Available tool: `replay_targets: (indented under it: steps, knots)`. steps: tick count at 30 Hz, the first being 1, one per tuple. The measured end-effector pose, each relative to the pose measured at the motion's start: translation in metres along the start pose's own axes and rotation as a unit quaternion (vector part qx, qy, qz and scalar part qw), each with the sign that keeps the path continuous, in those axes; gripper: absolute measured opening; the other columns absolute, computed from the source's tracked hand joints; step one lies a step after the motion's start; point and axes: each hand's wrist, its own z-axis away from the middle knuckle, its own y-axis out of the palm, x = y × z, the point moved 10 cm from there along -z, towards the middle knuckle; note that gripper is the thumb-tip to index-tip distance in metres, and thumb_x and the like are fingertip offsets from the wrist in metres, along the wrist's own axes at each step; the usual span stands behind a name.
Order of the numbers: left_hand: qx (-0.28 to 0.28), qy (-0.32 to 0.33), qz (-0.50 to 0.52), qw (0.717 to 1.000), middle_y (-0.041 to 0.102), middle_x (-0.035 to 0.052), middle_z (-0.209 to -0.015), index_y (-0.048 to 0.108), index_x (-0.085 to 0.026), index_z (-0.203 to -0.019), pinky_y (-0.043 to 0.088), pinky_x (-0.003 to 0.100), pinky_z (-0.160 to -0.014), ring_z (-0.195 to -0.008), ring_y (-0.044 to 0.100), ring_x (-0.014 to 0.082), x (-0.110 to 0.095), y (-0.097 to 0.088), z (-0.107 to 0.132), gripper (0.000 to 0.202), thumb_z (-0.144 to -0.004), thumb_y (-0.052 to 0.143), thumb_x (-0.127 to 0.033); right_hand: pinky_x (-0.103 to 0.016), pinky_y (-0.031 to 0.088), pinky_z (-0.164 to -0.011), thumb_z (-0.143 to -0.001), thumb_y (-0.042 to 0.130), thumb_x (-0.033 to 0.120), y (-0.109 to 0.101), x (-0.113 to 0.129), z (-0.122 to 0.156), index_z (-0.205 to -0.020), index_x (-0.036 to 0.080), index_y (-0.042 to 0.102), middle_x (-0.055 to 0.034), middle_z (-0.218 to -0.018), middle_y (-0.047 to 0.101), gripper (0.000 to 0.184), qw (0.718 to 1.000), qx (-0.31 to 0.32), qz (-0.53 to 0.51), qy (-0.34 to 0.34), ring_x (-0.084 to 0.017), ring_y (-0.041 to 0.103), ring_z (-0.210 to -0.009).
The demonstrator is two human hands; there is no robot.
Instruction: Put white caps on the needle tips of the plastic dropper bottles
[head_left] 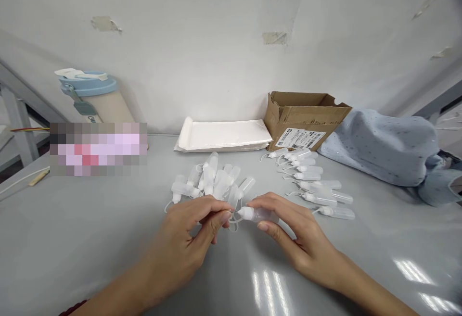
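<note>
My right hand [292, 224] grips a small translucent squeeze bottle [258, 214] lying sideways, its white neck and thin tip pointing left. At that tip, the thumb and index finger of my left hand [202, 224] are pinched together. What sits between those fingertips is too small to make out; a thin white strap hangs just beside them. Behind my hands lies a loose pile of similar bottles [212, 179]. Further right, several more bottles [310, 176] lie roughly in a column, their tips facing left.
White padded envelopes [225, 134] are stacked against the wall. Beside them stands an open cardboard box [306, 119], with light-blue fabric [390, 147] to its right. A large blue-lidded tumbler [104, 97] stands back left, behind a blurred-out item [97, 150]. The grey tabletop [90, 229] reflects lights.
</note>
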Motion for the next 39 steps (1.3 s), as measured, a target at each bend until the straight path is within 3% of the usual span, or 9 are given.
replay_targets:
  steps: [21,24,31,39]
  knots:
    - [0.005,0.003,0.012,1.0,0.059,-0.0077,-0.059,0.063,-0.024,-0.081,0.043,0.016,-0.053,-0.049,0.053,0.0058,-0.001,0.001,0.001,0.017,-0.089,0.048,-0.022,-0.029,0.05,-0.07,-0.09,0.044,0.014,-0.002,0.002,0.0,-0.114,0.02,0.054,-0.0062,-0.093,0.063,0.026,1.0,-0.009,0.0,0.003,-0.017,0.06,-0.083]
    - [-0.005,0.034,-0.007,0.999,0.059,-0.0061,-0.06,0.062,-0.022,-0.082,0.043,0.018,-0.052,-0.05,0.053,0.007,-0.006,0.0,0.001,0.018,-0.09,0.045,-0.021,-0.028,0.05,-0.069,-0.09,0.045,0.012,-0.003,0.003,0.0,-0.112,0.017,0.055,-0.0066,-0.092,0.062,0.026,1.0,-0.011,-0.002,-0.001,-0.016,0.059,-0.082]
    - [-0.033,0.177,-0.085,0.98,0.064,0.0004,-0.076,0.057,-0.02,-0.096,0.047,0.021,-0.057,-0.064,0.06,0.0116,-0.021,0.003,0.01,0.016,-0.089,0.045,-0.011,-0.03,0.052,-0.07,-0.088,0.045,0.008,0.0,0.01,0.002,-0.115,0.016,0.054,-0.0092,-0.097,0.062,0.03,0.998,-0.021,0.032,-0.054,-0.018,0.06,-0.085]
    - [-0.01,0.2,-0.104,0.974,0.063,0.001,-0.078,0.054,-0.019,-0.096,0.047,0.023,-0.059,-0.067,0.059,0.0126,-0.023,0.015,0.015,0.017,-0.089,0.043,-0.008,-0.032,0.053,-0.063,-0.088,0.041,0.007,0.007,0.014,0.005,-0.117,0.017,0.052,-0.0108,-0.092,0.063,0.033,0.994,-0.026,0.06,-0.082,-0.02,0.06,-0.079]
